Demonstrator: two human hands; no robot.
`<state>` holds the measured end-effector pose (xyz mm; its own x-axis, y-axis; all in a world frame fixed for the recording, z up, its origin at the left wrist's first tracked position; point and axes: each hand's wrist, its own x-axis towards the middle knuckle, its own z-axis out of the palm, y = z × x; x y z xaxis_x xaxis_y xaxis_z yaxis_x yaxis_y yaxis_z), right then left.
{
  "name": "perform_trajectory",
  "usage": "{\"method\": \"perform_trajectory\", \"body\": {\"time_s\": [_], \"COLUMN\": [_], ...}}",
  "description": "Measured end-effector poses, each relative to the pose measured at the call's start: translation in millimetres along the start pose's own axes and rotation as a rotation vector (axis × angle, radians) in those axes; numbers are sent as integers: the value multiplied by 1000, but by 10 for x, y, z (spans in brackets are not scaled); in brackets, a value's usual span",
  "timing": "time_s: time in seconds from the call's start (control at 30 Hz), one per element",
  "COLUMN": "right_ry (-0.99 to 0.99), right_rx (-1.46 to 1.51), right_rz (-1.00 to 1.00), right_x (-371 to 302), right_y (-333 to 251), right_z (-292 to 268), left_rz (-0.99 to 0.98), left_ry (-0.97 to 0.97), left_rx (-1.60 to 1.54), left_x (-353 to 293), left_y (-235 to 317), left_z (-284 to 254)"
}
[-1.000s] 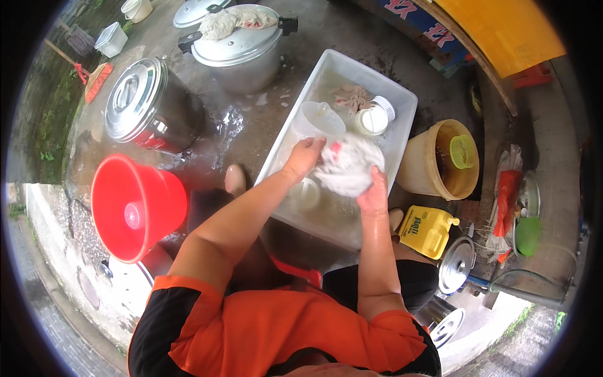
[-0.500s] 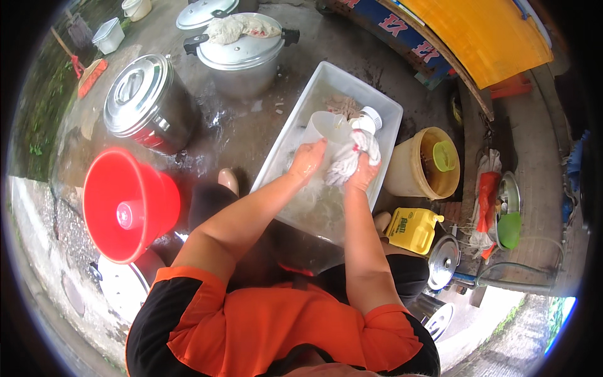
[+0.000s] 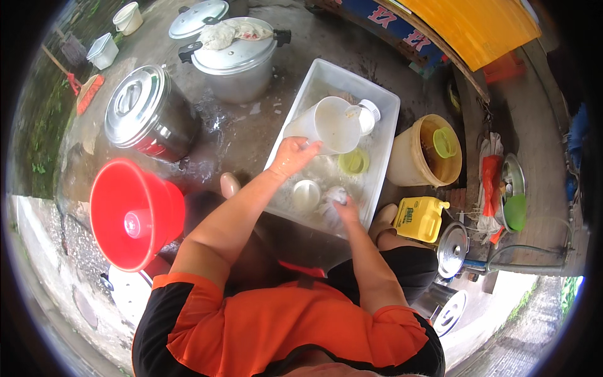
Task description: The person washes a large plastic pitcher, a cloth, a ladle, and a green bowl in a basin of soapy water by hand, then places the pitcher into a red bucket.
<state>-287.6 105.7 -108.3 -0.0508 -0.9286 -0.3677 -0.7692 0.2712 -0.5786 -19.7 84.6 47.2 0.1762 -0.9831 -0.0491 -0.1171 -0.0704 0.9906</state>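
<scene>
A large translucent white tub [image 3: 388, 141] of cloudy water stands in front of me. My left hand [image 3: 292, 157] grips a clear plastic pitcher [image 3: 336, 125] at its near side, tilted over the tub with its mouth facing right. Low in the tub, my right hand [image 3: 347, 210] is closed on a wet whitish cloth [image 3: 333, 200]. Left of that cloth is a round white cup or lid [image 3: 306, 194]. A yellow-green round lid [image 3: 354, 162] lies below the pitcher's mouth, and a white ribbed container [image 3: 369, 117] sits beyond it, against the pitcher's right side.
Left of the tub stand a lidded steel pot [image 3: 151, 113] and a red basin [image 3: 103, 217] tipped on its side. A pressure cooker [image 3: 235, 81] with a cloth on its lid is behind. To the right are a cream bucket [image 3: 408, 154] and a yellow jug [image 3: 419, 218].
My right hand has moved with the cloth toward the tub's near end. The pitcher has been raised and turned, and the yellow-green lid and round white piece now show.
</scene>
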Motion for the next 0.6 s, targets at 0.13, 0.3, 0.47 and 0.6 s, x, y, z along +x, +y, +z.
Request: {"method": "perform_trajectory", "body": {"time_s": [0.13, 0.3, 0.47, 0.6], "right_ry": [81, 59, 134, 79], "right_rx": [81, 273, -231, -191], "right_rz": [-220, -343, -395, -410], "right_x": [268, 220, 415, 549], "right_y": [-173, -1355, -1579, -1431], "right_z": [-264, -1203, -1227, -1085], "left_rz": [311, 649, 781, 716], "left_ry": [16, -133, -195, -201], "left_rx": [343, 588, 647, 649], "left_x": [24, -17, -99, -46], "left_y": [-154, -96, 25, -81], "left_z": [-118, -39, 5, -71]}}
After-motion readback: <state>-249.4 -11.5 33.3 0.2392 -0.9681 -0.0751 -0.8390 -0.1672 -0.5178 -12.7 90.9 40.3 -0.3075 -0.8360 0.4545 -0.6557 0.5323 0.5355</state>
